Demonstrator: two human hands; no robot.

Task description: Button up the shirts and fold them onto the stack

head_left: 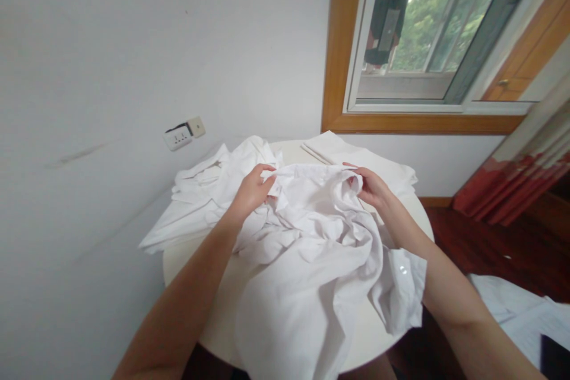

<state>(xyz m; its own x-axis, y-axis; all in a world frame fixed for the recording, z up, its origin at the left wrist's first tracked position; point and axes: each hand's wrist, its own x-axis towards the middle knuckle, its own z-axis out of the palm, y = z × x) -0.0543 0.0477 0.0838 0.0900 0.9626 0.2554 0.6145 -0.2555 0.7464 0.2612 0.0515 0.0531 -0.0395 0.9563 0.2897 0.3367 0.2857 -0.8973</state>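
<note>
A crumpled white shirt [307,273] lies across the round table, its lower part hanging over the front edge. My left hand [257,190] pinches the shirt's upper edge on the left. On the other side, my right hand [371,185] grips the same edge, with some of its fingers hidden behind the cloth. Between both hands the edge is stretched nearly straight. A buttoned cuff [405,288] droops near my right forearm.
Loosely heaped white clothes [191,208] lie at the table's left, against the wall. Folded white cloth [360,154] rests at the back right of the table [218,309]. A window [427,29] and red-white curtain [512,178] are beyond. More white cloth [516,309] lies low at right.
</note>
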